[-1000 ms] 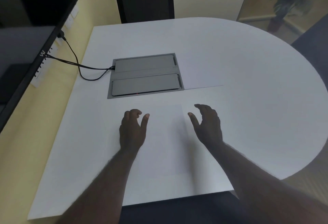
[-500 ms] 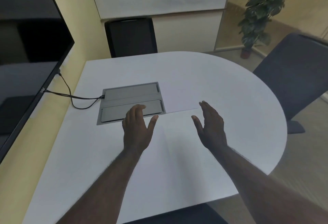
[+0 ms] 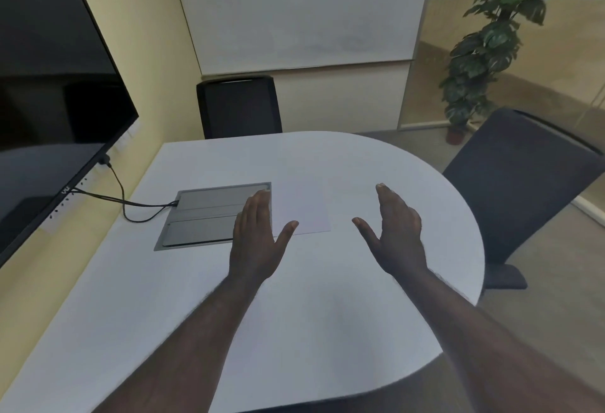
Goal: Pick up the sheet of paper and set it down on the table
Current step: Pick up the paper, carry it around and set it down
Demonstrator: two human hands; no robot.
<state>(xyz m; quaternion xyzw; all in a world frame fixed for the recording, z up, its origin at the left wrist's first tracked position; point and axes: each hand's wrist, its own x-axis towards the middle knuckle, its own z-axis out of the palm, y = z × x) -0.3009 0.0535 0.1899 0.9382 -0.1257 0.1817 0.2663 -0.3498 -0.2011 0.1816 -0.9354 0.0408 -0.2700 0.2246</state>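
Note:
A white sheet of paper (image 3: 302, 208) lies flat on the white table (image 3: 327, 298), just right of the grey cable hatch. It is faint against the tabletop. My left hand (image 3: 257, 237) hovers at the sheet's left edge, fingers together, thumb spread over the sheet's near corner, holding nothing. My right hand (image 3: 394, 234) is raised to the right of the sheet, apart from it, fingers extended and thumb spread, empty.
A grey cable hatch (image 3: 209, 218) is set into the table at left, with black cables (image 3: 127, 204) running to a large dark screen (image 3: 49, 111). Dark chairs stand at the far end (image 3: 239, 106) and at right (image 3: 523, 190). A potted plant (image 3: 484, 52) stands behind.
The head camera has tilted up, showing more of the room. Both hands have reached forward over the table and their fingers have straightened out.

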